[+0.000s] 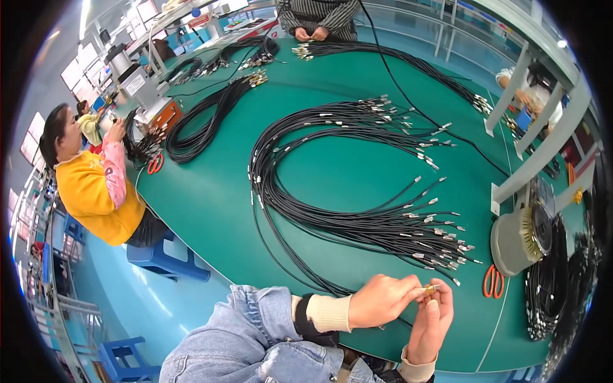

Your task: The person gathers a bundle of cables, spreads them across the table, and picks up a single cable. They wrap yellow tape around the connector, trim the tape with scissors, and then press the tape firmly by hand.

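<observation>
One small plug [432,289] is pinched by the left hand [383,300] and right hand [431,327], on the cable bundle's [357,233] near side; it could be dropped if fingertips slip.

That tabletop [332,169] is a solid deep green, and the cables [319,225] curving across its middle are black, flecked with white and silver. I can see orange-red scissors [493,281] on the tabletop's right side and a matching red pair [155,163] at its left edge. Along the tabletop's near edge, faded blue denim [217,338] gives way to cream ribbed cuffs [329,313], and a small piece [432,289] shows gold. Off the tabletop's left edge there's a bright yellow top [96,198] with a pink patterned sleeve [114,173] above a strong blue stool [153,256]; past its far edge, a dark top [319,14] carries pale stripes.
</observation>
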`<state>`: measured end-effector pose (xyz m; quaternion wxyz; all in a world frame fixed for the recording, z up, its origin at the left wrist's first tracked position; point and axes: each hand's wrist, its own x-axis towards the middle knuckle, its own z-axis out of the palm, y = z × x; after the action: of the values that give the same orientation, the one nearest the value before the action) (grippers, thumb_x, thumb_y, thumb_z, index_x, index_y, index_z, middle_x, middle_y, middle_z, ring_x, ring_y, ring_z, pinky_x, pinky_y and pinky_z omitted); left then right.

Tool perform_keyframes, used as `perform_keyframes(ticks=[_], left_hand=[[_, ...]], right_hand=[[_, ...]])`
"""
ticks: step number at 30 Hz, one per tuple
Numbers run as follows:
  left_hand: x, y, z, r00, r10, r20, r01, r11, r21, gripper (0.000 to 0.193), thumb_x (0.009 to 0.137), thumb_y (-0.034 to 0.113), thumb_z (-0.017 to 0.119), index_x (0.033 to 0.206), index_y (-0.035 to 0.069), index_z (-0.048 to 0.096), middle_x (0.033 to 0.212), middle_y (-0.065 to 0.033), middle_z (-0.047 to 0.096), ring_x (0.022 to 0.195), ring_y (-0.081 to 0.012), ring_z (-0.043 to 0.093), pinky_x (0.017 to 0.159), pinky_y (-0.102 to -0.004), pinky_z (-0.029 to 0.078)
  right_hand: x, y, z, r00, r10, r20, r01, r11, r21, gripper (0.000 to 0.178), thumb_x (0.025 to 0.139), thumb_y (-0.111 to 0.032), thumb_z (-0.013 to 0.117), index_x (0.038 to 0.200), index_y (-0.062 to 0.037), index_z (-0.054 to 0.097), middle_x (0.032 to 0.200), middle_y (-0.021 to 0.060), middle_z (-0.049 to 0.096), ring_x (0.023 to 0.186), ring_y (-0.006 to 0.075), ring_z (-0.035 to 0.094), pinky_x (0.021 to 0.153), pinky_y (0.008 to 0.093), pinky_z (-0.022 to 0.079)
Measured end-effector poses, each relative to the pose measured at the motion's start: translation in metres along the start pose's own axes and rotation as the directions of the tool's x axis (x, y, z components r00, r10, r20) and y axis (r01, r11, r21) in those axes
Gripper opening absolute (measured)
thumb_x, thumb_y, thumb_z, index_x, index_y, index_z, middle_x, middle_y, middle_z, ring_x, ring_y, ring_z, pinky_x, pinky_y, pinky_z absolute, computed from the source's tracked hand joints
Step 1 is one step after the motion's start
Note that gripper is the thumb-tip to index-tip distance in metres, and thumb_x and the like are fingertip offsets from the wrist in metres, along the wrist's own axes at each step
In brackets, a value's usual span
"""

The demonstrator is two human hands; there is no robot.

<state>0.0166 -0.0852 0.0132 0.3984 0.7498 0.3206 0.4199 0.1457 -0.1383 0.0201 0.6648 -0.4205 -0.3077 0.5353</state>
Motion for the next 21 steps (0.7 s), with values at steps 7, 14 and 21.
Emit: perform_keyframes(ticks=[7, 14, 21], left_hand=[[0.0, -0.002, 0.003, 1.0, 0.02, -0.013, -0.02, 1.0, 0.024, 0.012, 0.093, 0.016, 0.052, 0.087, 0.007, 0.057, 0.051, -0.0062, 0.052, 0.046, -0.0267, 0.056, 0.042, -0.0357, 0.042], [0.0, 0.001, 0.001, 1.0, 0.015, 0.003, -0.015, 1.0, 0.002, 0.012, 0.093, 0.015, 0.051, 0.086, 0.006, 0.057, 0.052, -0.0067, 0.053, 0.046, -0.0264, 0.056, 0.042, -0.0352, 0.043], [0.003, 0.008, -0.009, 0.978, -0.191, 0.088, 0.199, 0.975, -0.101, 0.014, 0.094, 0.012, 0.05, 0.087, 0.003, 0.059, 0.055, -0.0049, 0.057, 0.047, -0.0138, 0.056, 0.045, -0.0291, 0.044]], right_hand=[[0.002, -0.001, -0.004, 1.0, 0.003, -0.012, -0.003, 1.0, -0.008, 0.046, 0.079, -0.02, 0.07, 0.113, 0.0033, 0.048, 0.098, 0.0067, 0.052, 0.088, 0.0147, 0.05, 0.083, 0.0261, 0.041], [-0.003, 0.001, -0.011, 0.999, -0.035, 0.029, 0.036, 0.999, -0.031, 0.034, 0.086, -0.016, 0.061, 0.113, 0.0016, 0.049, 0.098, 0.0063, 0.054, 0.091, 0.0137, 0.051, 0.084, 0.0274, 0.04], [0.0, 0.005, -0.01, 0.999, 0.035, 0.008, -0.035, 0.999, 0.04, 0.032, 0.082, 0.002, 0.059, 0.113, 0.003, 0.051, 0.102, 0.0072, 0.055, 0.094, 0.0148, 0.053, 0.086, 0.0278, 0.042]])
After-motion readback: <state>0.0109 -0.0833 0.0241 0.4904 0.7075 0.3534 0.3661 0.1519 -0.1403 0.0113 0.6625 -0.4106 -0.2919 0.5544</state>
